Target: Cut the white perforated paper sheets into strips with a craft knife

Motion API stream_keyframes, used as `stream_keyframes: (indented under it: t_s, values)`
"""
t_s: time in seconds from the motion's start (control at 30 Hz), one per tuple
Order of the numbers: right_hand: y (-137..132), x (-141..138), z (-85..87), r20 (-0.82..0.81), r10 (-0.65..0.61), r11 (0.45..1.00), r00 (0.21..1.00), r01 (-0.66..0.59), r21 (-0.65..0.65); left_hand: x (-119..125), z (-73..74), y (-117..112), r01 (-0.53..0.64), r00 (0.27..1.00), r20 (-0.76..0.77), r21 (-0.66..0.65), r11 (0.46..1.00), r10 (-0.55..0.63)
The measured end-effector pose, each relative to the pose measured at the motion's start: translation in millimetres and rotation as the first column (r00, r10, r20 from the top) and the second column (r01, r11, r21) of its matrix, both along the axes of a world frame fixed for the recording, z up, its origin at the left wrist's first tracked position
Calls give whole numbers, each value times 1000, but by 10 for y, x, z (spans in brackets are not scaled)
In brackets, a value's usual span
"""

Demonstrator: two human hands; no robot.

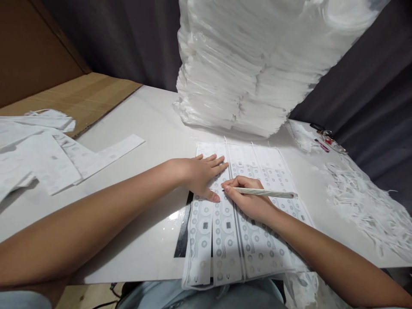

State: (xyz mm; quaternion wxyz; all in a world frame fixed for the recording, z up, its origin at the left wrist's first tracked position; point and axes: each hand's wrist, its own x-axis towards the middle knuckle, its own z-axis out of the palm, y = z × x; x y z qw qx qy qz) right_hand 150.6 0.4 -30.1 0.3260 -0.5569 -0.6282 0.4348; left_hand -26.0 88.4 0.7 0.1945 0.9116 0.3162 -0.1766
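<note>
My left hand (202,174) lies flat with spread fingers on a white sheet (267,253) printed with grey circles and dark small rectangles. In my right hand (252,197) is a slim, pen-shaped craft knife (270,192) with a pale wrapped handle, gripped between thumb and fingers. Its small dark tip touches or hovers just above the sheet, right of my left thumb; which one I cannot tell. Lengthwise lines divide the sheet into strips, and a dark slit (212,240) parts two of them near the front. Under the sheet's left side shows a black strip (184,234).
A tall plastic-wrapped stack of white sheets (238,77) stands behind. Loose white printed pieces (51,159) lie at left, beside flat cardboard (86,96). Thin white scraps (370,201) are heaped at right, with small items (325,139) beyond. The white table (144,116) ends close to my body.
</note>
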Motion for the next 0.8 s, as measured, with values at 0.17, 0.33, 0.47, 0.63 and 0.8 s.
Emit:
stream_keyframes:
  t_s: [0.17, 0.33, 0.47, 0.63, 0.8]
  values:
    - [-6, -2, 5, 11, -17, 1000, 1000, 17, 20, 0, -11, 2, 17, 999, -51, 14, 1000, -16]
    - [6, 18, -9, 21, -26, 1000, 999, 26, -5, 11, 6, 0, 30, 995, -100, 13, 999, -29]
    - [4, 15, 4, 12, -8, 1000, 1000, 8, -1, 18, -1, 13, 26, 993, -115, -7, 1000, -27]
    - [-10, -8, 29, 22, 2, 1000, 1000, -2, 5, 14, -10, 17, 24, 994, -104, -5, 1000, -24]
    - [-14, -8, 32, 48, -6, 999, 999, 4, 33, 10, -3, 11, 25, 993, -111, -7, 1000, -26]
